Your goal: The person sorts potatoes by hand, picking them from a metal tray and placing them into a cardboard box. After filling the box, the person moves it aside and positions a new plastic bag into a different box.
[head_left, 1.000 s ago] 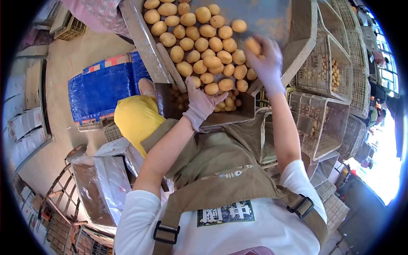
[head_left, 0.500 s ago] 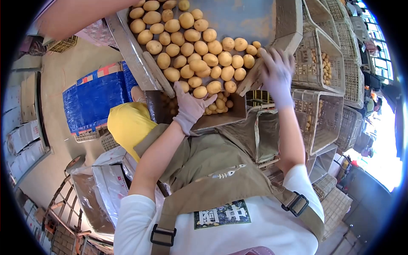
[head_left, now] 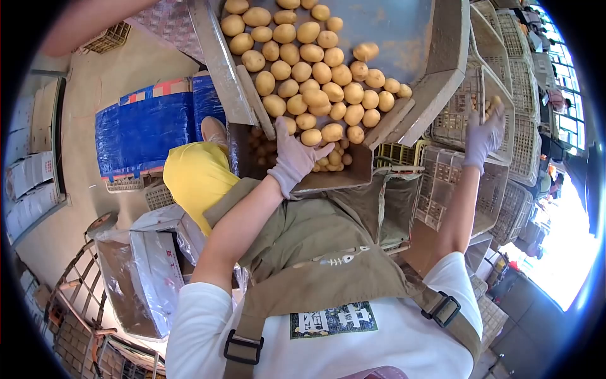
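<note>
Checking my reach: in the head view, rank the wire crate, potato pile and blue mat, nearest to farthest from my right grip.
1. Wire crate, far right; the right grip overlaps it.
2. Potato pile, on the chute, top centre.
3. Blue mat, on the floor, far left.

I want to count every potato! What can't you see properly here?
Head view:
Potatoes in the box: partly hidden by the left hand and shadow.
Right hand at the basket: too small to tell whether it holds a potato.
Chute top: cut off by the upper edge, so more potatoes may lie beyond.
</note>
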`<control>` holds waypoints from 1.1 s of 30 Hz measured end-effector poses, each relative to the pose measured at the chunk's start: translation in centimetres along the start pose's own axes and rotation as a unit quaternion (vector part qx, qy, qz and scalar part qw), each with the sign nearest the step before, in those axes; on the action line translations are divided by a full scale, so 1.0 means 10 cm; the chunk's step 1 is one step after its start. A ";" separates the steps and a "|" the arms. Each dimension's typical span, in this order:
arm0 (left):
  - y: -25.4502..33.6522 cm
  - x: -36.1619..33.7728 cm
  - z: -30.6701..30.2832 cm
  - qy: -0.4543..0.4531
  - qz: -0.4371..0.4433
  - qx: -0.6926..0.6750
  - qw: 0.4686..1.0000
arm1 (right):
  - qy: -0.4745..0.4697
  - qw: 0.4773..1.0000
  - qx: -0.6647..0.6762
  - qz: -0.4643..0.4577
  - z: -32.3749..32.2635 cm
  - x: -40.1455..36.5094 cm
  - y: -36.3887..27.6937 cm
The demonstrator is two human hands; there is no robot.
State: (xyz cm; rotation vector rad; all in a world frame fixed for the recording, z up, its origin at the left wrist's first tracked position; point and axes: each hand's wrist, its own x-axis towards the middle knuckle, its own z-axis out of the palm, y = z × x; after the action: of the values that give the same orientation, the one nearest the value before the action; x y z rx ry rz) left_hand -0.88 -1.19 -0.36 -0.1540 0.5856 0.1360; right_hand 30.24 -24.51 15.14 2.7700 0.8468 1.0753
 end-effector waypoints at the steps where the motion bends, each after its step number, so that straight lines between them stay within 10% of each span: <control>1: 0.01 0.01 0.01 0.004 -0.001 0.000 1.000 | 0.023 0.999 0.038 -0.003 -0.04 -0.06 -0.06; 7: 0.01 0.02 -0.03 -0.034 0.000 0.035 0.999 | -0.169 0.906 0.337 -0.191 -0.60 -0.63 -1.56; 16: 0.00 0.03 -0.03 0.007 -0.001 0.008 1.000 | -0.290 0.911 0.290 -0.032 0.46 -0.10 -1.83; 19: -0.01 0.04 -0.07 -0.014 -0.005 0.000 1.000 | -0.319 0.789 0.517 0.095 0.64 0.01 -1.87; 23: 0.03 0.11 -0.16 -0.086 -0.010 0.028 0.996 | -0.250 0.276 0.886 0.278 0.17 -0.05 -1.69; 25: 0.01 0.09 -0.14 -0.052 -0.007 0.070 0.996 | -0.283 0.211 0.884 0.306 -0.14 0.00 -1.57; 28: 0.01 0.08 -0.18 -0.075 -0.008 0.064 0.995 | -0.116 0.592 0.773 0.198 -1.08 0.30 -1.52; 29: 0.01 0.10 -0.23 -0.069 -0.008 0.057 0.996 | 0.083 0.743 0.659 0.085 -1.08 0.25 -1.36; 33: 0.00 0.04 -0.09 -0.065 -0.005 0.061 0.996 | 0.456 0.766 0.435 -0.127 -1.74 0.62 -0.38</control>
State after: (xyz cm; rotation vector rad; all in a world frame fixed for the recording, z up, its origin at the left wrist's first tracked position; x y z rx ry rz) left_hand -1.02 -1.34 -1.32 -0.0294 0.4627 0.0996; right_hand 21.11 -20.64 31.21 2.3019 2.2250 2.5246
